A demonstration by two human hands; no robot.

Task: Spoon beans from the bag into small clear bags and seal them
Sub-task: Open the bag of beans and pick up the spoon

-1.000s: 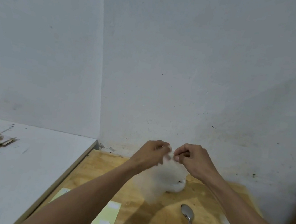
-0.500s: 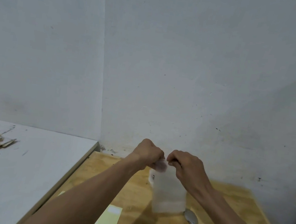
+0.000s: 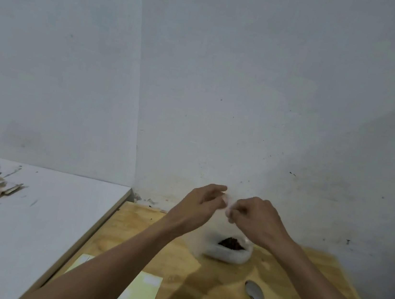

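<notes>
Both hands, left hand (image 3: 200,203) and right hand (image 3: 254,215), pinching upright small clear bag (image 3: 228,204), mouth upward.

Two pale grey walls (image 3: 275,84) meet in a corner above a wooden table (image 3: 136,224); a white surface (image 3: 32,215), perhaps scuffed, fills the lower left.

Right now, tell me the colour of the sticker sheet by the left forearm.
Pale yellow-green with white stickers, the sticker sheet shows best in the head view.

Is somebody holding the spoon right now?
No, the spoon lies alone on the wooden table, while both hands pinch the clear bag.
</notes>
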